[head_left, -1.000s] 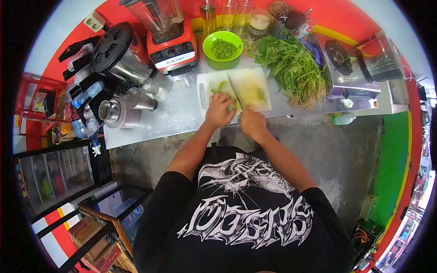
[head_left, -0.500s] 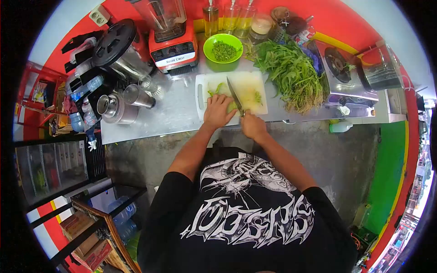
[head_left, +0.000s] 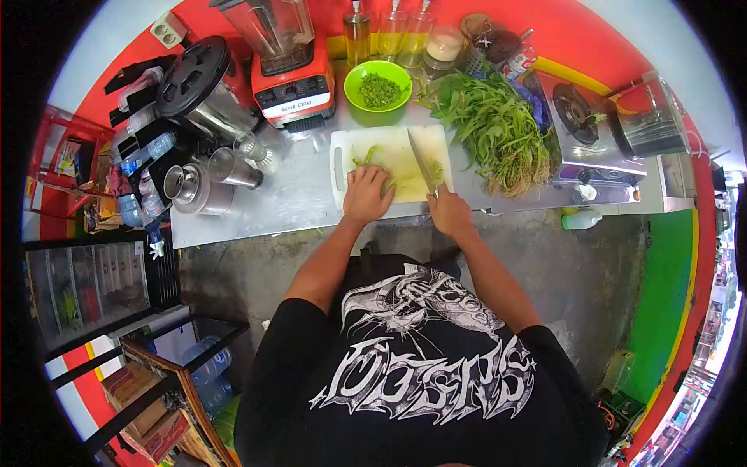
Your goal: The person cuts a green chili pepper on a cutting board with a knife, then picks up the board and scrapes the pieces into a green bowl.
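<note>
A white cutting board (head_left: 397,140) lies on the metal counter. My right hand (head_left: 450,212) is closed round the handle of a knife (head_left: 422,158), whose blade points up and left over the board's right part. On the left part, my left hand (head_left: 368,192) rests over green stalks (head_left: 373,152), some showing beyond the fingertips; what lies under the palm is hidden. Small cut green pieces (head_left: 437,170) sit right of the blade. Behind the board stands a green bowl (head_left: 355,97) with chopped greens (head_left: 380,91).
Leafy greens with roots (head_left: 502,132) lie right of the board, beside a gas stove (head_left: 595,159). A red blender (head_left: 294,93), oil bottles (head_left: 357,35) and a jar (head_left: 443,48) stand behind. Metal cups (head_left: 235,166) are at the left. The counter's front edge (head_left: 311,224) runs near my wrists.
The knife and my right hand have moved right, away from my left hand. My left hand has shifted slightly left and down. The view has moved a little.
</note>
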A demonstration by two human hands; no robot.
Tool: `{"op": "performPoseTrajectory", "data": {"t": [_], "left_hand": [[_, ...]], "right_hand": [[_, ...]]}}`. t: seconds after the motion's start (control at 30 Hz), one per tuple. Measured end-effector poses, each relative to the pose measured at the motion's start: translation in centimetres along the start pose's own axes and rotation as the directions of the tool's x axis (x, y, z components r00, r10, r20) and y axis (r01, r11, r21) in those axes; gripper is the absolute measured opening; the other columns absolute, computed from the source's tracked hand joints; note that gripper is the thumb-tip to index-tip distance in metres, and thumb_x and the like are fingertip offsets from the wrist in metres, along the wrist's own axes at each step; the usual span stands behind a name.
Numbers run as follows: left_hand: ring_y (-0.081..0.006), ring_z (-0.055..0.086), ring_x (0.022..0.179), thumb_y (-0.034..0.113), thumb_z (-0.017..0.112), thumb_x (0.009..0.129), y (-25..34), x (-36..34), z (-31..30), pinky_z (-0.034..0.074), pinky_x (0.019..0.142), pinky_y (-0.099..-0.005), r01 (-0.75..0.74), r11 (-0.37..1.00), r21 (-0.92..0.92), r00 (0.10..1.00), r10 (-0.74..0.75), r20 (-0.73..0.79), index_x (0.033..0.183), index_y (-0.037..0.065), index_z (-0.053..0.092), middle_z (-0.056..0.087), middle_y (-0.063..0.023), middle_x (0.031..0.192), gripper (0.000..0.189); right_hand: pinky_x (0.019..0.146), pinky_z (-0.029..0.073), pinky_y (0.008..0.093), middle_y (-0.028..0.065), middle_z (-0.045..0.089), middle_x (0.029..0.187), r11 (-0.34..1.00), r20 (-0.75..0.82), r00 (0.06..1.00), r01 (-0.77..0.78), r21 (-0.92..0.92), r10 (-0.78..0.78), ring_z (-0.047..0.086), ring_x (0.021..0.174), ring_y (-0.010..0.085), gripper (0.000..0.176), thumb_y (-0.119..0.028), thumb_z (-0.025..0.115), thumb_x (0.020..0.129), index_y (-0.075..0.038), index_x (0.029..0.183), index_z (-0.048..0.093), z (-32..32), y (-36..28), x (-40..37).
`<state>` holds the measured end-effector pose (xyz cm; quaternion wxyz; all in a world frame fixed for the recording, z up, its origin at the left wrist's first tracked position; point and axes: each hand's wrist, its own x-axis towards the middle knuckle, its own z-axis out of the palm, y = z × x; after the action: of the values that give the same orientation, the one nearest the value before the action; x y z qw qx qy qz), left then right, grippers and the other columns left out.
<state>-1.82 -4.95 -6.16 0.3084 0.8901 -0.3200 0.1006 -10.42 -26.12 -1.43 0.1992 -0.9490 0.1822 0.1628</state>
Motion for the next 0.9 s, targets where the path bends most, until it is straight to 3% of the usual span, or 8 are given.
{"op": "performPoseTrajectory", "data": {"t": [0.07, 0.2, 0.37, 0.5, 0.57, 0.67, 0.77, 0.9], "left_hand": [[-0.0296, 0.051, 0.112, 0.025, 0.070, 0.086, -0.2, 0.0, 0.3, 0.035, 0.095, -0.0467, -0.004, 1.000, 0.026, 1.000, 0.005, -0.001, 0.107, 0.011, 0.067, 0.061, -0.0057, 0.110, 0.026], [-0.0283, 0.051, 0.109, 0.022, 0.069, 0.087, -0.1, 0.0, 0.7, 0.035, 0.094, -0.0470, 0.002, 1.000, 0.024, 1.000, -0.001, -0.020, 0.103, 0.012, 0.068, 0.062, -0.0037, 0.107, 0.019], [-0.0251, 0.055, 0.102, 0.019, 0.071, 0.086, 0.7, 1.6, 2.1, 0.034, 0.089, -0.0452, 0.093, 0.981, 0.171, 0.992, -0.076, -0.104, 0.095, 0.015, 0.073, 0.065, -0.0008, 0.098, 0.010], [-0.0250, 0.056, 0.099, 0.019, 0.073, 0.085, 1.1, 3.3, 3.5, 0.035, 0.087, -0.0447, 0.093, 0.988, 0.122, 0.994, -0.084, -0.076, 0.093, 0.014, 0.075, 0.067, -0.0013, 0.099, 0.009], [-0.0243, 0.056, 0.103, 0.022, 0.070, 0.086, 1.5, 3.8, 3.8, 0.037, 0.091, -0.0446, 0.087, 0.995, 0.051, 0.996, -0.088, 0.022, 0.091, 0.012, 0.075, 0.068, -0.0026, 0.101, 0.012], [-0.0244, 0.057, 0.101, 0.022, 0.072, 0.085, 2.9, 3.5, 2.9, 0.037, 0.090, -0.0439, -0.006, 1.000, 0.004, 0.999, 0.006, -0.037, 0.092, 0.012, 0.075, 0.068, -0.0013, 0.097, 0.012], [-0.0253, 0.059, 0.096, 0.020, 0.077, 0.082, 2.9, 2.7, 3.0, 0.039, 0.088, -0.0429, -0.087, 0.995, -0.039, 0.989, 0.082, -0.119, 0.089, 0.012, 0.076, 0.069, -0.0005, 0.094, 0.011], [-0.0256, 0.059, 0.097, 0.021, 0.076, 0.082, 2.6, 2.1, 3.3, 0.038, 0.089, -0.0427, -0.047, 0.998, -0.043, 0.999, 0.047, -0.009, 0.091, 0.012, 0.076, 0.068, -0.0033, 0.097, 0.013]], "right_hand": [[0.081, 0.053, 0.0573, 0.0264, 0.071, 0.093, 0.999, -0.061, 0.997, 0.041, -0.021, -0.043, 0.068, 0.091, 0.0469, 0.041, -0.037, 0.055, 0.099, 0.000, 0.117, 0.054, 0.3, -0.3, -0.2], [0.083, 0.053, 0.0568, 0.0278, 0.070, 0.100, 1.000, -0.022, 0.999, 0.026, 0.015, -0.026, 0.069, 0.093, 0.0470, 0.041, -0.037, 0.055, 0.098, -0.001, 0.119, 0.054, 0.9, -0.3, -0.5], [0.083, 0.053, 0.0569, 0.0276, 0.070, 0.102, 0.997, 0.026, 0.996, 0.079, 0.010, -0.080, 0.069, 0.094, 0.0467, 0.043, -0.039, 0.055, 0.098, -0.001, 0.118, 0.053, 1.0, 0.4, -1.2], [0.083, 0.053, 0.0568, 0.0275, 0.070, 0.103, 0.995, 0.037, 0.994, 0.101, -0.010, -0.100, 0.069, 0.094, 0.0467, 0.042, -0.040, 0.054, 0.099, -0.001, 0.117, 0.053, 1.0, 1.2, -1.3], [0.083, 0.053, 0.0571, 0.0277, 0.070, 0.102, 0.999, -0.020, 0.999, 0.035, 0.001, -0.035, 0.068, 0.094, 0.0472, 0.042, -0.040, 0.053, 0.099, -0.001, 0.115, 0.053, 0.9, 1.2, -1.4], [0.083, 0.053, 0.0573, 0.0282, 0.070, 0.100, 0.997, -0.044, 0.998, -0.044, 0.065, 0.047, 0.068, 0.094, 0.0476, 0.043, -0.040, 0.053, 0.099, 0.000, 0.114, 0.053, -0.3, 0.8, -2.1], [0.082, 0.053, 0.0573, 0.0287, 0.070, 0.097, 0.998, -0.074, 0.997, -0.005, 0.069, 0.010, 0.069, 0.091, 0.0476, 0.042, -0.039, 0.053, 0.099, 0.001, 0.113, 0.053, -0.4, 1.3, -2.2], [0.080, 0.054, 0.0573, 0.0283, 0.070, 0.094, 0.996, -0.088, 0.995, 0.057, 0.072, -0.050, 0.069, 0.087, 0.0478, 0.039, -0.037, 0.053, 0.099, 0.000, 0.113, 0.051, -0.3, 0.8, -2.5]]}}
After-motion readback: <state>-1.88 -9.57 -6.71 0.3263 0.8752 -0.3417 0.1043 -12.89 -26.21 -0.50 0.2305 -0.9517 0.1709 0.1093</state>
